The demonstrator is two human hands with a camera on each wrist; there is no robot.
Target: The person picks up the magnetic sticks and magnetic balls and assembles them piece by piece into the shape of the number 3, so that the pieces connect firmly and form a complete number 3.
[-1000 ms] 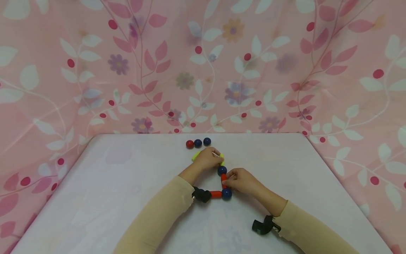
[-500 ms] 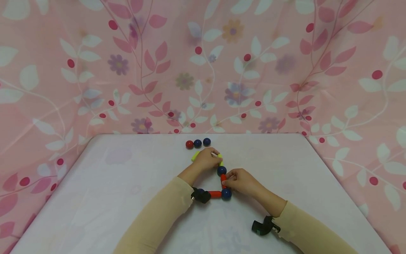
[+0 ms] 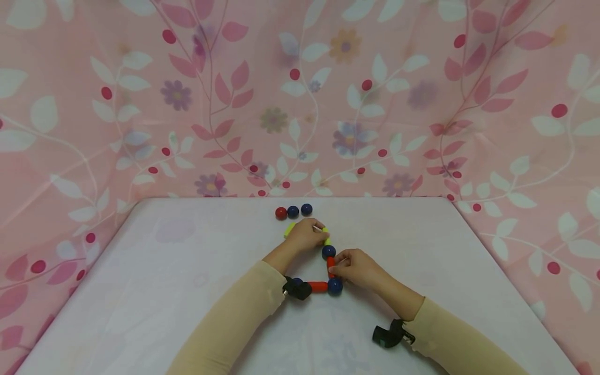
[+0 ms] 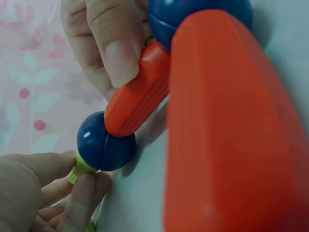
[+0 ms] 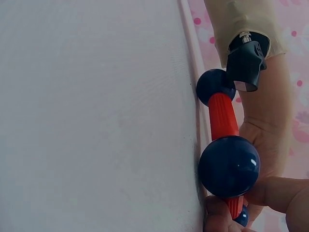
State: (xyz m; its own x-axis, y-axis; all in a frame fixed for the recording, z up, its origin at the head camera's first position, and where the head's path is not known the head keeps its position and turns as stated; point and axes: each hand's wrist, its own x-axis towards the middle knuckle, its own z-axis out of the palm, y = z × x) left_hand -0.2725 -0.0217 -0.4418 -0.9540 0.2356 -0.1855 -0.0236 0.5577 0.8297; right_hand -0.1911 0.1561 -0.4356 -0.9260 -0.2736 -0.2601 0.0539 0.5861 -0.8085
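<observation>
In the head view, my left hand [image 3: 305, 235] pinches a yellow-green rod [image 3: 326, 239] that meets a blue ball [image 3: 328, 252]. My right hand [image 3: 358, 266] pinches the red rod [image 3: 330, 267] joining that ball to a nearer blue ball [image 3: 335, 286]. From the nearer ball a second red rod [image 3: 319, 287] runs left to another blue ball, mostly hidden behind my left wrist camera. The left wrist view shows the yellow-green rod [image 4: 81, 169] between fingertips, its end against the blue ball [image 4: 91, 140]. In the right wrist view, thumb and fingers hold the red rod [image 5: 234, 207] beyond the near ball [image 5: 229, 166].
A red ball [image 3: 280, 213] and two blue balls [image 3: 300, 210] lie in a row at the back of the white table [image 3: 197, 271]. Another yellow-green rod [image 3: 290, 229] shows behind my left hand. Black cameras [image 3: 388, 334] sit on both wrists. A pink floral cloth [image 3: 300, 104] hangs behind.
The yellow-green rod in my left hand has tipped very slightly to the left at its far end. My right hand keeps its hold on the red rod.
</observation>
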